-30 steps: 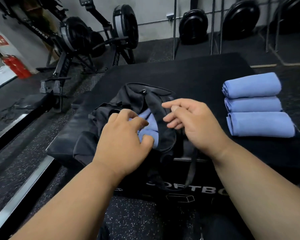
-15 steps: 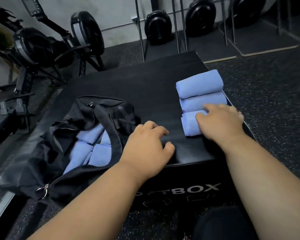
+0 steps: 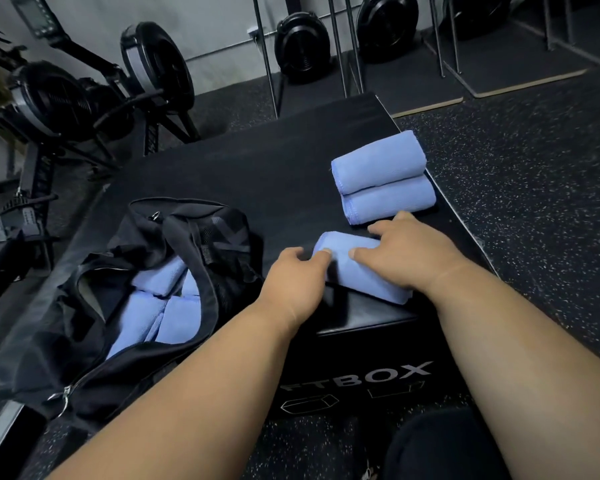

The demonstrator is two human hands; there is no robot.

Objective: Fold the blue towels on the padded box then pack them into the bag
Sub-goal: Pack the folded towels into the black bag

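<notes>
A folded blue towel (image 3: 357, 271) lies near the front edge of the black padded box (image 3: 284, 174), turned at an angle. My right hand (image 3: 406, 247) grips it from the right and above. My left hand (image 3: 295, 275) holds its left end with thumb and fingers. Two more folded blue towels (image 3: 383, 178) lie side by side at the box's right edge, just behind my right hand. The open black bag (image 3: 194, 258) sits on the box's left part with several folded blue towels (image 3: 153, 306) inside.
Rowing machines (image 3: 84, 98) stand to the left and along the back wall. Speckled rubber floor (image 3: 534, 185) lies to the right of the box. A dark knee (image 3: 444, 445) shows at the bottom right.
Both hands left the bag and moved right. My right hand took the nearest towel and pulled it away from the other two, toward the front; my left hand has joined it on the towel.
</notes>
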